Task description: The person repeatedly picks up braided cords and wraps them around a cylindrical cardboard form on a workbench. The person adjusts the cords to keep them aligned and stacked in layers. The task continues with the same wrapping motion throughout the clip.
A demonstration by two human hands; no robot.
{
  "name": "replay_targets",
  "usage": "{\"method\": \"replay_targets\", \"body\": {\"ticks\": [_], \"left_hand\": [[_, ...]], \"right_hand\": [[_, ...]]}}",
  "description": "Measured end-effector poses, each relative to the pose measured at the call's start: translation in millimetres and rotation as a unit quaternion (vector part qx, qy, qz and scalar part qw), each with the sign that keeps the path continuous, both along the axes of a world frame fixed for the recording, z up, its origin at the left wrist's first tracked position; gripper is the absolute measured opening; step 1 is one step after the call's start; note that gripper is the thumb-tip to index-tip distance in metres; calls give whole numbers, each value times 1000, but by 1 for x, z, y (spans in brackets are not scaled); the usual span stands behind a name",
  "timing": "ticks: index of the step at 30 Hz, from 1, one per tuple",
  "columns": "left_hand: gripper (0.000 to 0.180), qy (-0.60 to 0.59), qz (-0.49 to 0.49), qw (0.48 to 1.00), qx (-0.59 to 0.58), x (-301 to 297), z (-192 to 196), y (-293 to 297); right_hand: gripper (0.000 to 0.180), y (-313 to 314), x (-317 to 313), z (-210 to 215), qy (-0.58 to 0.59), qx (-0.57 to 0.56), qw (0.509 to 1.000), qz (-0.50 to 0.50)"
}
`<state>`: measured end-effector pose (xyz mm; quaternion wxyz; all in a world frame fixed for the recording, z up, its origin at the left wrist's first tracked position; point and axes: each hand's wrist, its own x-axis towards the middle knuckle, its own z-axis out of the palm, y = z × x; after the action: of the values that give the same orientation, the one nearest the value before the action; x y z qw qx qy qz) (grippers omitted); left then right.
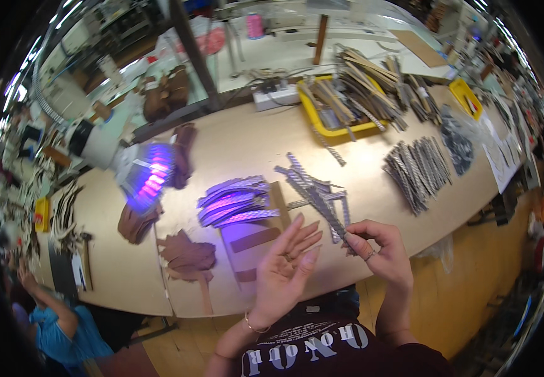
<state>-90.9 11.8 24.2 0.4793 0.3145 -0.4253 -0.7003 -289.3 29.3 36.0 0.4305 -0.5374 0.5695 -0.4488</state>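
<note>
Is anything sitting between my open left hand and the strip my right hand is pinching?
Nothing visible. The left hand is open, palm up, right beside the right hand, which pinches one patterned strip. Only bare table shows in the gap between them.

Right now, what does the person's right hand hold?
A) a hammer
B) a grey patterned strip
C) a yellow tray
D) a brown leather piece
B: the right hand pinches one end of a grey patterned strip, which runs up toward the loose pile of strips on the table, while the left hand is open with nothing in it.
</note>
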Motion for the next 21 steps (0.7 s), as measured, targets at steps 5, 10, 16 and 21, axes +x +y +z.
{"method": "replay_targets", "body": {"ticks": [5,10,16,21], "left_hand": [[55,-62,130,990,-8,37,19,-15],[43,-33,174,984,27,56,14,-30],[44,49,171,984,30,66,-4,-45],[43,30,219,975,30,78,-9,-59]], "right_hand": [[24,-17,42,10,331,-236,912,55],[30,-34,69,14,289,-289,909,80],[35,-54,86,11,178,-198,960,91],[35,-70,100,1,62,-129,986,82]]}}
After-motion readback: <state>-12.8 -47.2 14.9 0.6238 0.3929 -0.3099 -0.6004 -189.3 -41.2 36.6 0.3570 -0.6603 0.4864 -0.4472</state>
